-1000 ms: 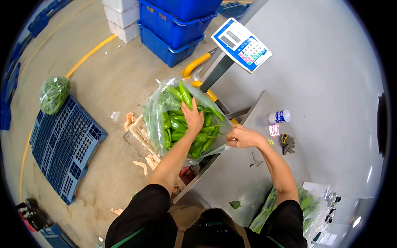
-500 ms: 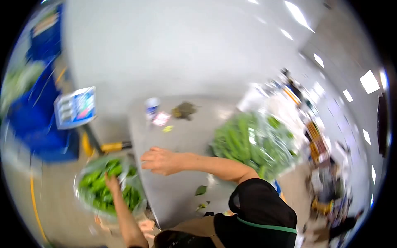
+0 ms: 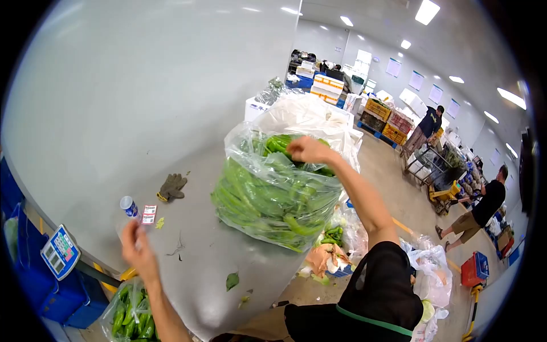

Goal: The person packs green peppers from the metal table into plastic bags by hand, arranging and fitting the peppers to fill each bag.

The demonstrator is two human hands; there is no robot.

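A large clear plastic bag [image 3: 273, 208] full of long green peppers [image 3: 279, 143] stands on the grey table [image 3: 199, 285]. At its mouth, my right hand [image 3: 310, 150] has its fingers curled down and closed against a pepper; the fingertips are partly hidden. My left hand [image 3: 137, 248] hovers over the table's left side, slightly blurred, fingers loosely bent and apart, holding nothing I can see. Below it, past the table edge, a smaller clear bag [image 3: 132, 313] holds more green peppers. Near the left hand are a blue-and-white bottle [image 3: 129, 206] and a red-and-white label [image 3: 149, 214].
A dark glove [image 3: 172, 187] and a loose leaf [image 3: 232, 281] lie on the table. A scale display [image 3: 60, 252] and blue crates [image 3: 34, 273] stand at left. Plastic bags and scraps [image 3: 327, 259] cover floor at right. Two people [image 3: 493, 196] are farther off.
My right hand has moved from above the table to the large bag's mouth. My left hand has come up out of the smaller bag to above the table. The view has turned right.
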